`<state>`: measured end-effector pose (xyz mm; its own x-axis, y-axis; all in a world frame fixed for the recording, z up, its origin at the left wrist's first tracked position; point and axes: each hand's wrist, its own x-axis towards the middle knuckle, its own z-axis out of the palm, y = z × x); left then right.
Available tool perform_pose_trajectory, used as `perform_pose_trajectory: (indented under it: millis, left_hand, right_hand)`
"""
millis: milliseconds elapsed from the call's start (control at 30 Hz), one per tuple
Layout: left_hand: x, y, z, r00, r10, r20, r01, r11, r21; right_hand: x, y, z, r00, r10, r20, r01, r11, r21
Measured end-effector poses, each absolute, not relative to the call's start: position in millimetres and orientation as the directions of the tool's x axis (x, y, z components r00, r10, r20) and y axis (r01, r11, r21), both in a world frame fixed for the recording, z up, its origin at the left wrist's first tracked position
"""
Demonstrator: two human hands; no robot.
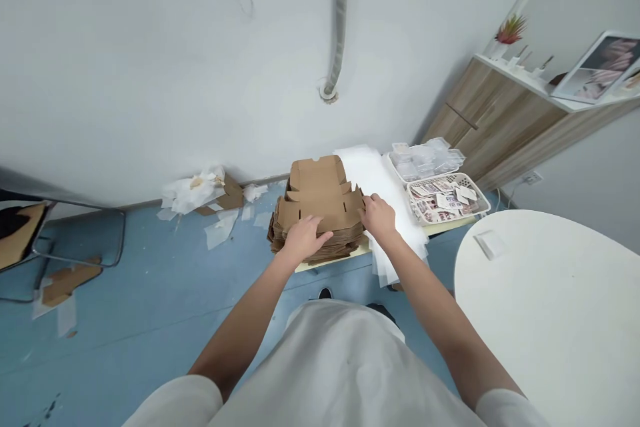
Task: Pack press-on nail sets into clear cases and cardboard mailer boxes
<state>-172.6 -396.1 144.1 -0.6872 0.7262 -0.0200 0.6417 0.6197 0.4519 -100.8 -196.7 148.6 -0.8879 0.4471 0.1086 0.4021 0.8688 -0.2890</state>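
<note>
A stack of flat brown cardboard box blanks [320, 200] lies on a low table in front of me, its top sheet unfolded with slots and side flaps. My left hand [304, 239] rests on the stack's near left part, fingers stretched out and thumb apart. At the right edge my right hand [378, 216] has its fingers bent round a side flap of the top blank. Right beside the stack, under my right forearm, white translucent sheets [385, 183] are spread and hang over the table's front edge.
Behind the sheets stand a white basket of printed cards [447, 199] and a tray of clear plastic boxes [427, 159]. A round white table [550, 293] is at right, a wooden cabinet [505, 120] behind. Scrap paper [193, 192] and a chair [85, 207] are at left.
</note>
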Motion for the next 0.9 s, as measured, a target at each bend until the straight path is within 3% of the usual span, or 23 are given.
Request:
perform_pose_trajectory:
  millis: [233,467,700,800,900]
  left_hand:
    - [-192,-406,131,-0.608,0.793,-0.037,0.676,0.541,0.500]
    - [-200,-415,132,-0.492,0.870,0.030,0.681,0.363,0.636]
    - [-206,-412,139,-0.455,0.890,0.024,0.689,0.335,0.643]
    - [-208,-409,138,-0.443,0.895,0.045,0.708,0.319,0.631]
    - [-209,-409,134,-0.482,0.874,0.066,0.731,0.359,0.581]
  right_hand:
    - [-111,-208,163,-0.883,0.437,0.173,0.382,0.881,-0.279]
    - [-100,-208,168,-0.829,0.521,0.205,0.416,0.818,-0.396]
    - [-97,-210,166,-0.732,0.659,0.171,0.584,0.737,-0.340]
    - [-93,-217,171,-0.733,0.627,0.263,0.517,0.766,-0.382]
    - [-84,-235,172,-0.768,0.519,0.376,0.370,0.838,-0.401]
